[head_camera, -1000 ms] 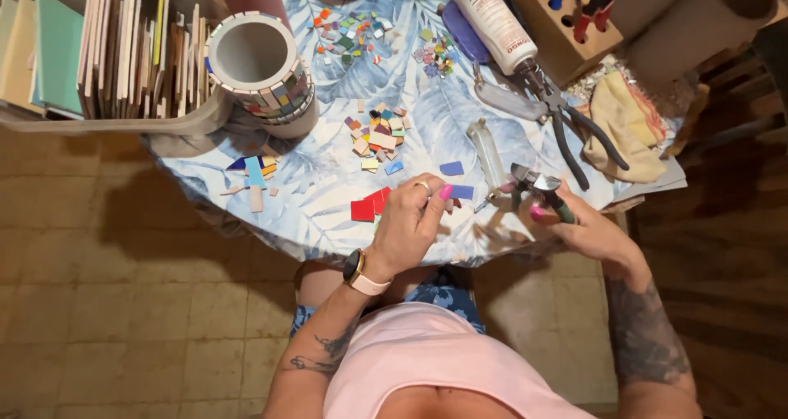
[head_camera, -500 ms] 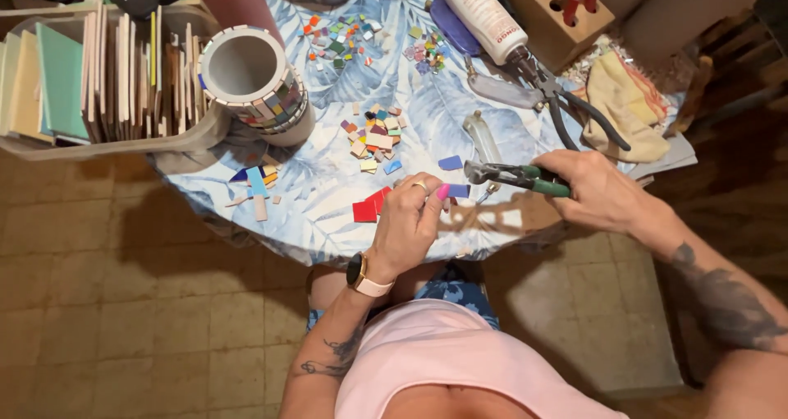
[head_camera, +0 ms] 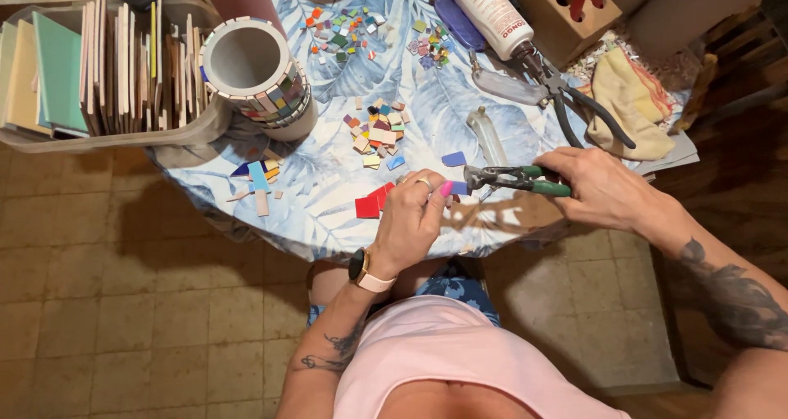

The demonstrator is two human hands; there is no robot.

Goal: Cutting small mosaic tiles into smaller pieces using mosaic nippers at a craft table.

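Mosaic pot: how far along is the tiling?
Done: the grey pot has tiles round its rim band only. In hand: left hand holds a small tile piece at the green-handled nippers in right hand. Left: bare pot wall; loose cut pieces wait on the table.

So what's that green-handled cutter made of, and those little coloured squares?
The cutter in the right hand looks like dull grey metal at its head, with green handles that seem rubber- or plastic-coated. The coloured squares look like glazed ceramic or glass tile bits: flat, hard-edged, solid-coloured. The left hand holds a small piece at the cutter's tip.
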